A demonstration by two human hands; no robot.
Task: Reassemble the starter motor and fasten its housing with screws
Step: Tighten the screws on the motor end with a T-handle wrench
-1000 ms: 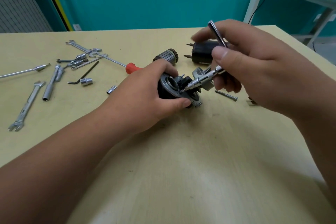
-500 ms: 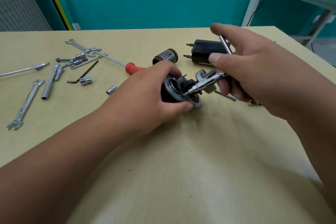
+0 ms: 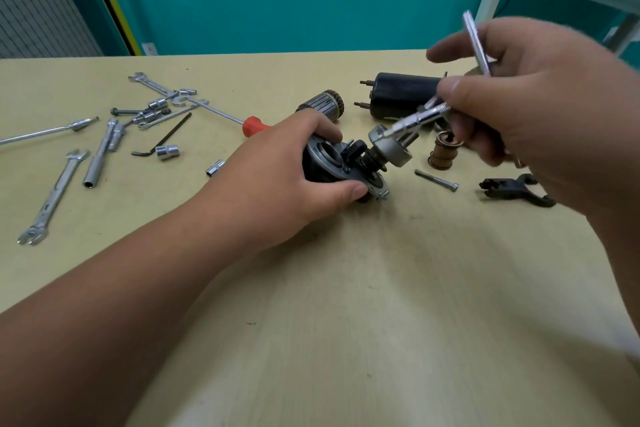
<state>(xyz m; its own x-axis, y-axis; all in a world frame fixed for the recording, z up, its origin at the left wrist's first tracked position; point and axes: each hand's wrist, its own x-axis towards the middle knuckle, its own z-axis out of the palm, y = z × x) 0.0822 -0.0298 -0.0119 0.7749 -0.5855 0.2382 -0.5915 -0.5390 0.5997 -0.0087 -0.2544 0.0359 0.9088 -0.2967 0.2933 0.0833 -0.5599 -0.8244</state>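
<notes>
My left hand [image 3: 277,177] grips the dark starter motor end housing [image 3: 332,163], which lies on its side on the table with its open face turned right. My right hand [image 3: 540,114] holds a chrome T-handle driver [image 3: 420,118] above and to the right of it. The driver's tip hangs clear of the housing, over a silver part [image 3: 391,149] that sits against the housing's front. The black motor body [image 3: 401,99] and the armature [image 3: 325,102] lie behind on the table.
A loose bolt [image 3: 437,180], a copper-coloured spool [image 3: 443,152] and a black fork lever [image 3: 512,189] lie to the right. A red-handled screwdriver [image 3: 254,125], wrenches [image 3: 52,198], sockets [image 3: 168,151] and a hex key [image 3: 166,139] are spread at the left. The table edge [image 3: 450,52] is behind.
My right hand has lifted up and to the right, pulling the driver's tip away from the housing face. The spool and fork lever have come into view. My left hand keeps its grip.
</notes>
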